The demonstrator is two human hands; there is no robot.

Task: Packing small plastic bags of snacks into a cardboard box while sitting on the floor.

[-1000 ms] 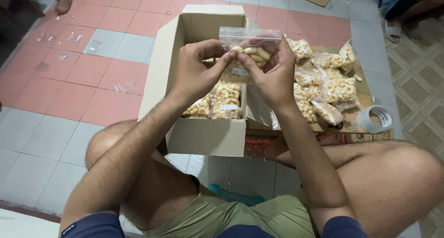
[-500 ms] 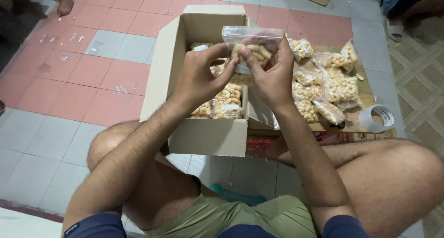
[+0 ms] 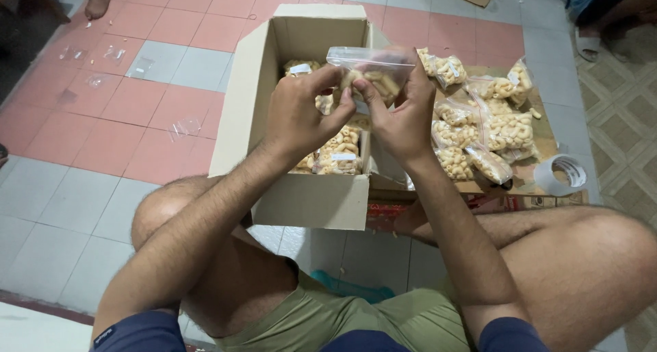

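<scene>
The clear zip bag (image 3: pixel 373 68) of pale curled snack pieces is held up just above the open cardboard box (image 3: pixel 301 198), over its right half, and both hands are closed on it. The left hand (image 3: pixel 298 112) pinches the bag's left lower edge between thumb and fingers, and the right hand (image 3: pixel 404 116) grips the right side, thumb toward the middle of the film. The bag looks light and soft: thin, slick plastic that would slide under a loose grip, with brittle contents that would probably crush if squeezed hard. The flat sealed strip along the top, or the empty film at the corners, seems the safest place to take hold, rather than the filled belly. Inside the box, directly beneath the hands, lie more filled bags (image 3: pixel 339 150), packed side by side. To the right of the box, a heap of similar bags (image 3: pixel 493 119) rests on a flattened cardboard sheet (image 3: pixel 544 129) on the tiled floor (image 3: pixel 89 133); a roll of tape (image 3: pixel 561 174) sits just beyond that heap, further right of the box.
</scene>
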